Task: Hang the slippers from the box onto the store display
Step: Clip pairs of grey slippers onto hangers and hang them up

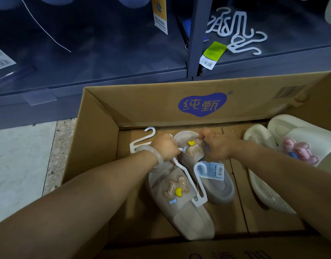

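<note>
Floor: pale tiles (21, 165) are seen left of the box, in front of the dark shelf base.
Box: a cardboard box (97, 146) stands open on the floor below the store display (105, 58); a blue logo is printed on its far wall.
Spare hanger: a white hanger (140, 141) lies near the box's far left corner, partly hidden behind the left wrist.
Left hand: the left hand (165, 146), with a pale bangle on the wrist, is curled round the top of a white hanger (189, 178) fitted to the brown pair.
Brown slippers: the brown slippers (179, 199) lie on the box bottom, left of centre, each with a bear patch and a yellow heart; a blue price tag (212, 170) rests across the farther one.
Right hand: the right hand (217, 146) is curled over the far end of the farther brown slipper; what exactly is pinched there cannot be told.
White slippers: a white pair (261, 184) is set against the box's right wall, one with pink decorations.
Loose hangers: more white hangers (239, 32) are piled on the display's lower shelf, above the box's right side.
Risk: if the pair is lifted by the hanger alone, a slipper could be shed from its clip and dropped back into the box.
Risk: thin threads seen near the hanger could be snagged, so the tag could be torn off or the hanger twisted.
</note>
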The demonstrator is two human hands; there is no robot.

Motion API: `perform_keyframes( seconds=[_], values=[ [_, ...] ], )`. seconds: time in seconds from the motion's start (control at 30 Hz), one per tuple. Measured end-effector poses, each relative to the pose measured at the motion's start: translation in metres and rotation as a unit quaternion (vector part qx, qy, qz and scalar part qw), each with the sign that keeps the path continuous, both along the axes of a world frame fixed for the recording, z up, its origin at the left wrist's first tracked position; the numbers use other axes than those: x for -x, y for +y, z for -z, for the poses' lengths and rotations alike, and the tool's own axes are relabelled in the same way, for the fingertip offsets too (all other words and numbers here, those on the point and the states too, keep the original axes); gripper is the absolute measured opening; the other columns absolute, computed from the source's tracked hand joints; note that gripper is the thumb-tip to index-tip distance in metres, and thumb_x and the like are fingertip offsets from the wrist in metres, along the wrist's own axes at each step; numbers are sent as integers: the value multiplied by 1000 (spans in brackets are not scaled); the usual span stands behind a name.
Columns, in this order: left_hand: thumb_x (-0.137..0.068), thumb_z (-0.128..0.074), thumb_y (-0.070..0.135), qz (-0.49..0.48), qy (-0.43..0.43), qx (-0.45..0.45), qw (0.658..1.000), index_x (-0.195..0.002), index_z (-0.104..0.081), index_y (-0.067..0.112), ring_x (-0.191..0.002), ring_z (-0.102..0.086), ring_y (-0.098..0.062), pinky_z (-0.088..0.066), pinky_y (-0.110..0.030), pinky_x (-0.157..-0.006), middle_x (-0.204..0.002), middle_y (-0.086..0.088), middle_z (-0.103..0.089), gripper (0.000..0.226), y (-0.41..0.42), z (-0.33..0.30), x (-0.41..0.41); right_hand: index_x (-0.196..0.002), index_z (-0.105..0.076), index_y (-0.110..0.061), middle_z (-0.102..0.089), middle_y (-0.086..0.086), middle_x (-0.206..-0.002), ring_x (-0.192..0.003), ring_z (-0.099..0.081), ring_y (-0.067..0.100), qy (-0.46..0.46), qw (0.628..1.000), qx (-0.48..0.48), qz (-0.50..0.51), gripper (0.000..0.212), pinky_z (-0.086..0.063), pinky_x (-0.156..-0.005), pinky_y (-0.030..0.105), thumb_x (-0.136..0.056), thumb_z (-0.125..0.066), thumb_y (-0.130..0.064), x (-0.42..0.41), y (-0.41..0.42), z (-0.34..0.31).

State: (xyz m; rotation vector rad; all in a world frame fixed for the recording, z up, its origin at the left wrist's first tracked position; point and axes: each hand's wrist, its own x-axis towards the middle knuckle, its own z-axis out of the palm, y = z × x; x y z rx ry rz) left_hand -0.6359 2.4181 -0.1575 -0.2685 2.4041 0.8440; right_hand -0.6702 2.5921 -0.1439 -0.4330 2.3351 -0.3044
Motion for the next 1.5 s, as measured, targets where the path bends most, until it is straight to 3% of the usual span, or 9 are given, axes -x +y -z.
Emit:
perform_keyframes(
  seconds=[0.2, 0.4, 0.53, 0.8, 0.9, 1.0, 1.1, 1.27, 1.5],
  values=[
    [-76, -60, 5, -28, -9, 4, 1000, -79, -71, -4, -74, -58, -25, -43, -32, -64, -80, -17, -68, 15, -3, 4, 2, -146, -14, -29, -39, 2, -142, -127, -44, 24, 2, 995, -24, -94, 99, -41, -102, 35, -68, -75, -25, 5, -11, 5],
    [-82, -57, 10, -6, 2, 41, 999, -55, -55, 11, -89, -63, -28, -48, -32, -70, -90, -16, -70, 28, -5, 13, 1, -137, -30, -26, -42, -1, -129, -117, -49, 23, 13, 993, -33, -113, 83, -44, -89, 29, -67, -75, -19, 0, -14, 3],
    [-85, -55, 10, -51, 28, 34, 998, -78, -70, -3, -94, -61, -32, -47, -33, -73, -90, -19, -67, 21, -10, 9, 8, -136, -30, -26, -42, 0, -129, -114, -52, 24, 21, 985, -39, -167, 83, -47, -91, 33, -66, -74, -16, -12, -14, 2],
    [-95, -41, 4, -269, 89, -198, 938, -72, -52, 11, -57, -56, -14, -46, -23, -53, -64, -7, -58, 26, -27, -20, 35, -139, -24, -32, -37, -5, -133, -121, -48, 21, 49, 980, -15, -192, 87, -44, -96, 30, -68, -71, -19, -26, 3, -5],
    [-100, -37, 33, -109, 33, -72, 991, -91, -57, 9, -87, -59, -25, -47, -35, -86, -92, -9, -64, 32, -34, -24, 30, -138, -25, -33, -35, -9, -137, -124, -44, 17, 41, 977, -32, -205, 88, -41, -98, 30, -66, -75, -26, -41, 4, -2],
    [-97, -36, 45, 21, -74, 8, 997, -74, -53, 14, -70, -49, -21, -40, -30, -70, -75, -6, -52, 42, -32, -21, 14, -139, -25, -33, -34, -10, -138, -125, -39, 14, 7, 979, -30, -203, 94, -36, -99, 28, -63, -80, -29, -40, 1, -6],
    [-96, -42, 39, 95, -89, 58, 990, -88, -58, 13, -91, -54, -24, -42, -32, -84, -90, -5, -53, 32, -28, -15, 7, -141, -28, -30, -37, -9, -138, -124, -39, 15, -70, 981, -49, -177, 94, -36, -101, 28, -63, -81, -37, -28, -4, -12],
    [-92, -53, 21, 80, -39, 100, 991, -93, -55, 14, -107, -58, -30, -44, -33, -83, -108, -15, -63, 7, -18, 5, -8, -130, -48, -17, -48, 2, -135, -123, -46, 20, -25, 996, -15, -82, 57, -38, -101, 29, -84, -59, -48, -12, -19, -13],
    [-90, -47, 18, 86, 47, 119, 988, -117, -50, 17, -105, -58, -33, -46, -37, -91, -109, -12, -65, 27, -10, 14, -14, -110, -59, -15, -59, 5, -117, -110, -53, 22, -13, 994, 49, -100, 35, -44, -93, 31, -86, -58, -41, -30, -48, 10]
  ],
)
